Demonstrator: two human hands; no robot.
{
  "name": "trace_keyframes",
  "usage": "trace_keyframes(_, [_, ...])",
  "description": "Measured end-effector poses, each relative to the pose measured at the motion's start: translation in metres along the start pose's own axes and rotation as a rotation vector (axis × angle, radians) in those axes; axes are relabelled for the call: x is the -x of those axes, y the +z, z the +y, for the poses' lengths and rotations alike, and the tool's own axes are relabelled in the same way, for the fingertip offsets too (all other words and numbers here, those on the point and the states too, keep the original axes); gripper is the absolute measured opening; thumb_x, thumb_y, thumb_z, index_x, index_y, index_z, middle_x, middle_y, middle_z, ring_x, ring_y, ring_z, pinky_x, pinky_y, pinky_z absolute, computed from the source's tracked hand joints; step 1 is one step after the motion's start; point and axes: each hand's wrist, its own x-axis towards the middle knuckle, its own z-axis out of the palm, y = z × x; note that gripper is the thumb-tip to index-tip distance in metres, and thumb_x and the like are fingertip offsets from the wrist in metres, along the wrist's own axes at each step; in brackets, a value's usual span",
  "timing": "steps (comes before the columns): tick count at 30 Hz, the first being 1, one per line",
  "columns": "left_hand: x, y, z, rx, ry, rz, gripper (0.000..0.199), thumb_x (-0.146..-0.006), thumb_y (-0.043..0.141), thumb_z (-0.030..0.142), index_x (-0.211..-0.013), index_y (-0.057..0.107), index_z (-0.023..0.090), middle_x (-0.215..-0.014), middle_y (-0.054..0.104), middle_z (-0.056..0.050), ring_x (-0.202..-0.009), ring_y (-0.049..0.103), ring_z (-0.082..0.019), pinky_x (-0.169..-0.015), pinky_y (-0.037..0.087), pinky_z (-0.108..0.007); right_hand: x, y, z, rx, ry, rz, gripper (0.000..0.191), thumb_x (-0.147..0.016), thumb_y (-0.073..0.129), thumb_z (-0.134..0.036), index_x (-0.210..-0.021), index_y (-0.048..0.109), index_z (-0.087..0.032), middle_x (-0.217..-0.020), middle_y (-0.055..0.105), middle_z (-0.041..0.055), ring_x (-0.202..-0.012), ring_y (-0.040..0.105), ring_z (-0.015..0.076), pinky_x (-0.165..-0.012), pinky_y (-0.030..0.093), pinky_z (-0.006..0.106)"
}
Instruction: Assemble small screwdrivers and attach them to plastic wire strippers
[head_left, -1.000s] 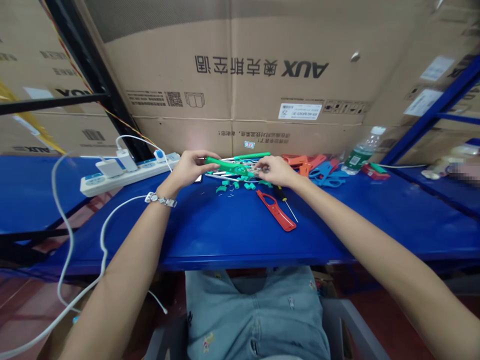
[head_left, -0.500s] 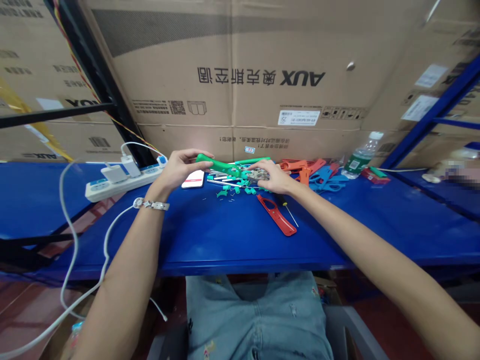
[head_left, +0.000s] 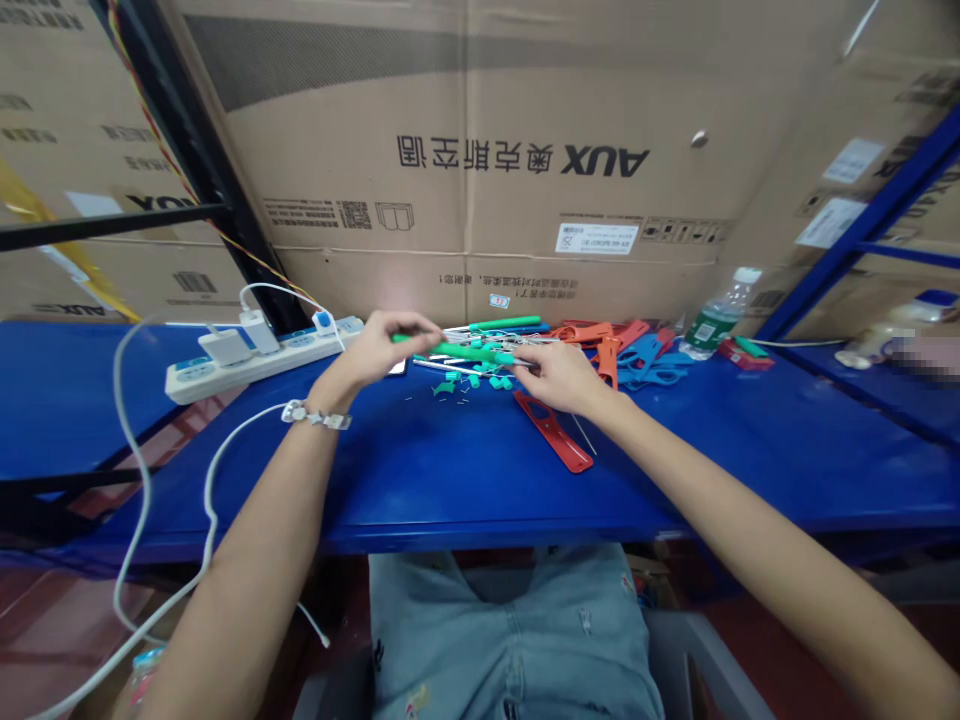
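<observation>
My left hand (head_left: pixel 394 345) is closed around the left end of a long green plastic handle (head_left: pixel 469 352), held almost level over a pile of small parts. At the handle's right end, my right hand (head_left: pixel 559 372) has its thumb and fingers pinched together; a thin metal piece shows by the fingertips, and the rest is hidden. Beneath the handle lie small green plastic pieces (head_left: pixel 495 382) and several metal rods. A red plastic handle piece (head_left: pixel 553 432) rests on the table in front of my right hand, beside a thin screwdriver shaft (head_left: pixel 583 434).
Orange plastic pieces (head_left: pixel 608 360) and blue plastic pieces (head_left: pixel 652 358) lie to the right. Behind them stands a water bottle (head_left: pixel 712 320). A white power strip (head_left: pixel 247 365) with chargers and cables sits on the left. A large cardboard box (head_left: pixel 517 90) walls off the back.
My left hand has moved right and turned, and the green handle now lies flatter. My right hand has shifted slightly right. The phone is now mostly covered by my left hand.
</observation>
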Motion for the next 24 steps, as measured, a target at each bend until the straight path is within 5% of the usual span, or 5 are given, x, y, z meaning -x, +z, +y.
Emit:
trace_keyframes(5, [0.002,0.031,0.015,-0.396,0.012,-0.263,0.040,-0.076,0.080,0.058,-0.083,0.074,0.019,-0.076,0.070,-0.005,-0.068,0.059,-0.019,-0.063,0.040,-0.031,0.011,-0.004,-0.004,0.151,0.028,-0.065,0.020,-0.093,0.055,-0.029,-0.090,0.074,-0.023,-0.088,0.072,0.0071,-0.087,0.064,0.0261,-0.070,0.037,0.033])
trace_keyframes(9, [-0.002,0.030,0.008,-0.507,0.102,-0.242,0.044,-0.086,0.068,0.059,-0.067,0.062,0.020,-0.069,0.061,-0.003,-0.060,0.049,-0.016,-0.059,0.033,-0.032,0.024,-0.001,-0.001,0.131,-0.068,0.214,0.034,-0.090,0.062,-0.035,-0.121,0.068,-0.022,-0.126,0.065,0.0151,-0.119,0.056,0.0343,-0.096,0.041,0.045])
trace_keyframes(11, [-0.002,0.020,0.001,-0.512,0.060,-0.205,0.048,-0.089,0.064,0.062,-0.065,0.061,0.021,-0.064,0.058,-0.002,-0.057,0.046,-0.015,-0.057,0.032,-0.031,0.035,0.001,0.001,0.126,-0.051,0.259,0.028,-0.091,0.062,-0.038,-0.112,0.069,-0.021,-0.120,0.065,0.0162,-0.114,0.056,0.0348,-0.097,0.040,0.048])
trace_keyframes(18, [0.006,0.024,0.005,-0.381,0.010,-0.186,0.046,-0.087,0.066,0.061,-0.068,0.066,0.020,-0.056,0.057,0.001,-0.051,0.045,-0.013,-0.051,0.033,-0.028,0.045,0.008,0.009,0.161,0.024,-0.161,0.020,-0.085,0.070,-0.036,-0.072,0.067,-0.021,-0.090,0.071,0.0110,-0.099,0.061,0.0316,-0.095,0.041,0.048])
trace_keyframes(24, [0.011,0.049,0.015,-0.268,-0.027,-0.378,0.046,-0.086,0.069,0.061,-0.069,0.068,0.019,-0.060,0.064,-0.001,-0.050,0.049,-0.012,-0.050,0.035,-0.026,0.020,0.009,0.041,-0.215,0.277,-0.083,0.012,-0.082,0.065,-0.024,-0.072,0.067,-0.019,-0.079,0.073,0.0059,-0.077,0.066,0.0216,-0.074,0.047,0.033])
